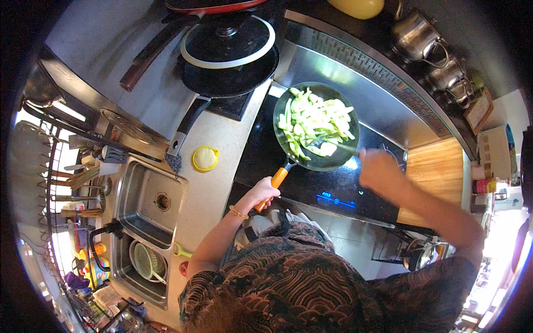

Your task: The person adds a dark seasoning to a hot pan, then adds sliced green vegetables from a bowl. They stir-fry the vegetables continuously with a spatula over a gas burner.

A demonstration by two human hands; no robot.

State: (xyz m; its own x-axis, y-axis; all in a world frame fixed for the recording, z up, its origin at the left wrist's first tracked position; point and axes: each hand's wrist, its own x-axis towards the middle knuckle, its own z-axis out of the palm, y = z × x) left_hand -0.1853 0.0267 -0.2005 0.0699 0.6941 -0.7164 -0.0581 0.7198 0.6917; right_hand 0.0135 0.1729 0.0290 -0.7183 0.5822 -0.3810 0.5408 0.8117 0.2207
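A dark frying pan (287, 120) rests on the black glass cooktop (266, 145), filled with pale green vegetable slices (316, 114). My left hand (265, 191) grips the pan's orange handle (278, 179) from the near side; a beaded bracelet circles that wrist. At the pan's right edge my right hand (377, 168), blurred, is closed around the handle of a cooking utensil (341, 146). Its head is down among the slices near the pan's lower middle, partly hidden by them. Below the pan, a lit blue display (335, 200) shows on the cooktop.
Left of the cooktop, a yellow-rimmed round item (205, 158) lies on the counter (212, 187). Beyond it stand stacked pans with a glass lid (229, 41). A double steel sink (152, 200) holds a colander (145, 260). A wooden board (433, 179) is at the right.
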